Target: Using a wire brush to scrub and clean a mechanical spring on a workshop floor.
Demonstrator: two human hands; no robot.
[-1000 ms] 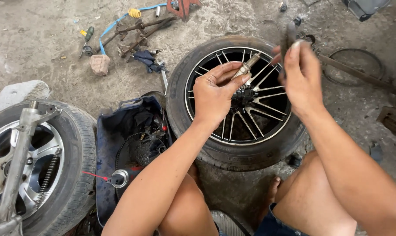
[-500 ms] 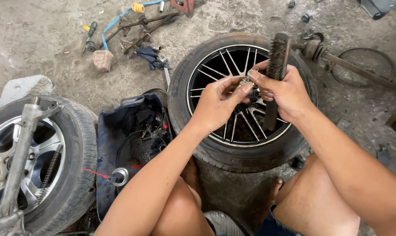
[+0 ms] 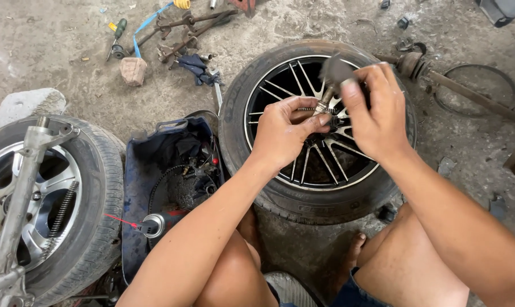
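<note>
Above the black multi-spoke wheel [image 3: 317, 131] lying flat on the concrete floor [image 3: 52, 51], both hands meet over the hub. The left hand [image 3: 283, 133] pinches a thin threaded metal rod [image 3: 317, 108] between thumb and fingertips, fingers curled close around its lower end. The right hand [image 3: 374, 111] is closed around the dark rubber boot [image 3: 334, 69] on the rod's upper end, thumb pressed against its side.

Half a second ago the dark part stood upright and long in the right hand's grip; now it is tipped towards the camera, so only its blunt end shows, and the threaded rod is more exposed between the hands. I read that as the two pieces being turned or worked against each other, though whether they are coming apart or going together cannot be told.

To the left sit an open blue tool bag [image 3: 166, 170], a spray can [image 3: 150, 225] with a red straw, and a second wheel [image 3: 41, 204] with a strut and spring laid across it. A drive shaft [image 3: 456, 85] lies at the upper right.
</note>
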